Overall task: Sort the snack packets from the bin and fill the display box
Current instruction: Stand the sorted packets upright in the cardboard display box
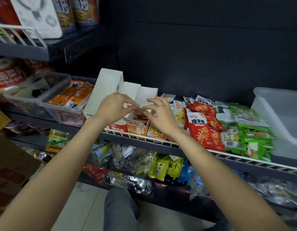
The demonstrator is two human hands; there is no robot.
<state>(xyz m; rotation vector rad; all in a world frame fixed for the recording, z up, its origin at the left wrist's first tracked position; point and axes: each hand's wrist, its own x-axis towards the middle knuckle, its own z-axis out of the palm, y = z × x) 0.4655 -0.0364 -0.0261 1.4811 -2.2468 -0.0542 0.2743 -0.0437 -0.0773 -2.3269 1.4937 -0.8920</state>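
While pinched between both hands' fingers [127,101], treat packet [139,112] as light, soft, slippery. Grip edges; lower into box [136,130].

Glossy plastic snack packets [204,130], matt white cardboard display box [109,84], translucent plastic bin [277,112].

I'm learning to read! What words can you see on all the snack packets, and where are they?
"魔芋爽": red packet right of the hands.
"面" and a second, unclear character: orange bags on the top shelf.
"面" between blurred characters: red tub at the left.
Orange display box, green packets, barcode numbers: too small or blurred.
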